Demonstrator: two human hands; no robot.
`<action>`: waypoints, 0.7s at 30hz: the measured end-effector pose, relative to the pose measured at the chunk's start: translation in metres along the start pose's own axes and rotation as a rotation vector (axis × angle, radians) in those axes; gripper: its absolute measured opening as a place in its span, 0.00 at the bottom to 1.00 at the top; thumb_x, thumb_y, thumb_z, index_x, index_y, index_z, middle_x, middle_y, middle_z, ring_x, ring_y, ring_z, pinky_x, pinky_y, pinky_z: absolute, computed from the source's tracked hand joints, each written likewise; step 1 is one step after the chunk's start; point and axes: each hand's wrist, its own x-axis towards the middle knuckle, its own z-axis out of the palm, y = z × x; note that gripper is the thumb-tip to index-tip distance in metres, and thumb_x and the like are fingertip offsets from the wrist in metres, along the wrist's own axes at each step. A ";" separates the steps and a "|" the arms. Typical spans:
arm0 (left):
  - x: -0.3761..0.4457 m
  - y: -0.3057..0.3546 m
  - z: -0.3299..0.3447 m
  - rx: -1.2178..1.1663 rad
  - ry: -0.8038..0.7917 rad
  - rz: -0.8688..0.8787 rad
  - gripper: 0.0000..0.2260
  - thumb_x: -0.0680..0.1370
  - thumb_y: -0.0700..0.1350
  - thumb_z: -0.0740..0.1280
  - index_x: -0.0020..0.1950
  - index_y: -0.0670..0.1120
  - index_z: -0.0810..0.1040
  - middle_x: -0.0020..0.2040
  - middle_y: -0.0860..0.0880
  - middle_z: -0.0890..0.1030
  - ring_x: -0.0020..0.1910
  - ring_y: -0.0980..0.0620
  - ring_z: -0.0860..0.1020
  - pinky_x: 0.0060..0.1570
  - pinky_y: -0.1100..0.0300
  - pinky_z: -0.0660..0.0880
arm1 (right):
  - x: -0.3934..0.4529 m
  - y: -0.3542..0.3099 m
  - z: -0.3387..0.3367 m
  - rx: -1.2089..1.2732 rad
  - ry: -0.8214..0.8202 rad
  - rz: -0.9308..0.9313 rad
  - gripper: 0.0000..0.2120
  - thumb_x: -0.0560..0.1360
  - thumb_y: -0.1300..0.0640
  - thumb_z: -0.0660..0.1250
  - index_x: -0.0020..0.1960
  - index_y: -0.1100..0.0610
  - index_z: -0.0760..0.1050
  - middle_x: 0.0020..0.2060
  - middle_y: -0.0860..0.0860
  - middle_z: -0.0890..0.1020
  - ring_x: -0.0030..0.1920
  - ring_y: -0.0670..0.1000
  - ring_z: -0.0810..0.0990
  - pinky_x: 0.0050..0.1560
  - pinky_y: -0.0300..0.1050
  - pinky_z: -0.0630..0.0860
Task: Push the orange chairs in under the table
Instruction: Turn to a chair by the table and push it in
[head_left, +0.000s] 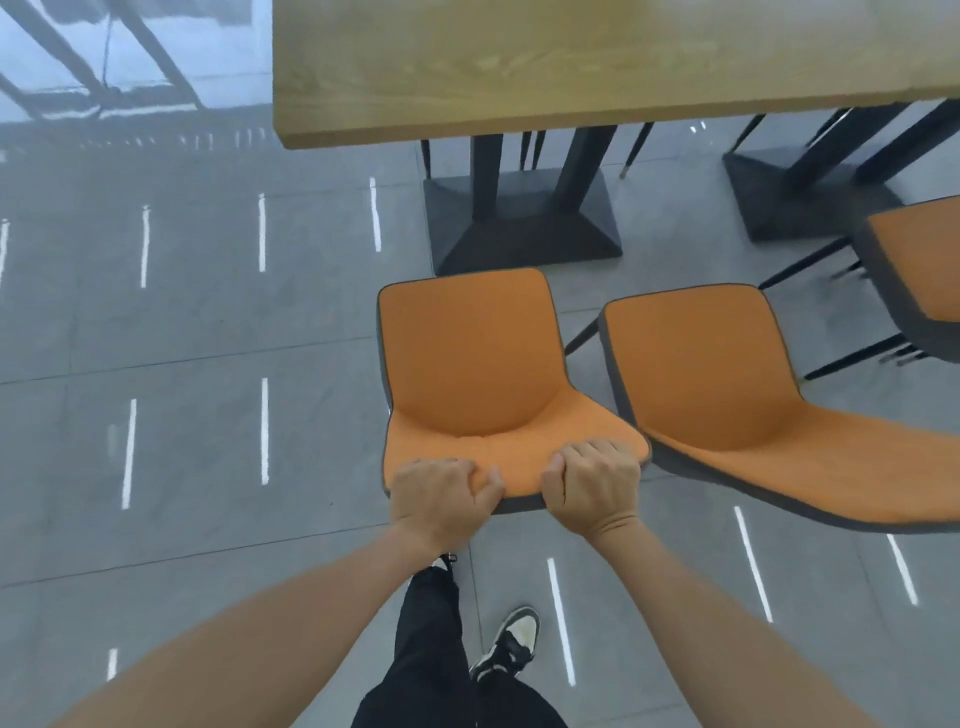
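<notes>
At the near edge of the worktop (571, 67), close to its left corner, you have the first orange chair (467, 364) by the top of its backrest. Your left hand (441, 499) is curled tight over the left part of that rim and your right hand (592, 486) is wrapped over the right part, so both are closed on the chair.

That chair stands on the floor (182, 338) clear of the worktop, its front edge just short of the dark pedestal base (519, 228), and none of its seat is under the top yet. By my reading, the task has barely begun: nothing is tucked in.

Just beside it on the right, the second orange chair (717, 374) is also pulled out, angled slightly away, and the third orange chair (919, 260) shows at the right edge of view, also out from the worktop. You still have all three to push in, starting with the one you hold.
</notes>
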 end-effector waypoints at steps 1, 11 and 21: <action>0.004 -0.001 0.000 -0.004 0.012 0.008 0.30 0.76 0.64 0.46 0.38 0.51 0.83 0.32 0.52 0.81 0.33 0.49 0.78 0.30 0.58 0.59 | 0.004 0.002 0.003 0.007 0.025 -0.018 0.19 0.73 0.57 0.58 0.24 0.55 0.66 0.20 0.52 0.69 0.23 0.55 0.64 0.31 0.46 0.60; 0.125 -0.008 -0.051 -0.022 0.134 0.033 0.31 0.74 0.65 0.45 0.32 0.46 0.78 0.25 0.51 0.71 0.29 0.49 0.71 0.27 0.58 0.52 | 0.127 0.025 0.024 -0.001 0.033 0.043 0.18 0.72 0.56 0.58 0.24 0.53 0.60 0.19 0.51 0.66 0.22 0.53 0.60 0.31 0.43 0.54; 0.232 -0.009 -0.089 0.018 0.156 0.084 0.27 0.79 0.63 0.51 0.36 0.50 0.82 0.25 0.53 0.70 0.27 0.52 0.67 0.27 0.59 0.54 | 0.236 0.046 0.032 -0.019 -0.030 0.111 0.19 0.72 0.54 0.56 0.24 0.51 0.58 0.21 0.44 0.63 0.23 0.50 0.62 0.32 0.39 0.44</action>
